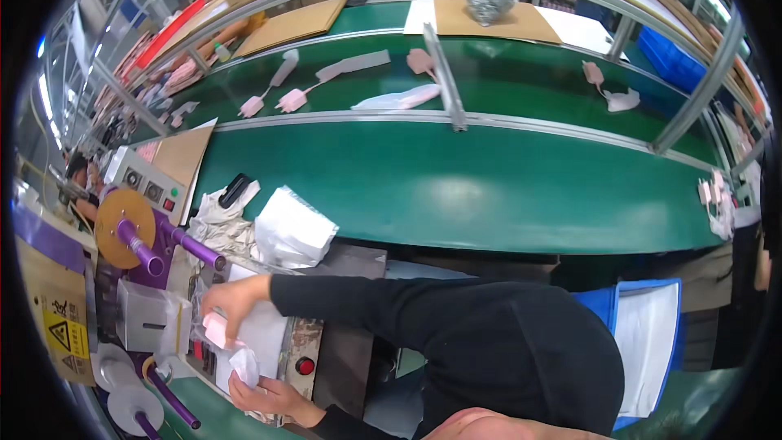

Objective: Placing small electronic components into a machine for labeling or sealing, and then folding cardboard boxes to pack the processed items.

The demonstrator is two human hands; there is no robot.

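Note:
My right hand (238, 303), the upper one, reaches in over the machine's bed at the lower left. Its fingers are closed on a pink plug adapter (216, 330). Below it, my left hand (273, 398) grips a white wrapped bundle (245, 365) between thumb and fingers. The two held things are close together; whether a cable joins them I cannot make out. A pale flat surface (265, 327) lies under both hands. Beside them stands a machine with purple rollers (191, 248) and a metal box (147, 318) with clear film.
Crumpled cloth (224, 224) and a white bag (295, 228) lie behind my hands. A red button (305, 366) sits on the machine's near edge. Pink adapters with white-wrapped cables (293, 99) are spread along the green conveyor (464, 183). A lined blue bin (648, 342) stands at the right.

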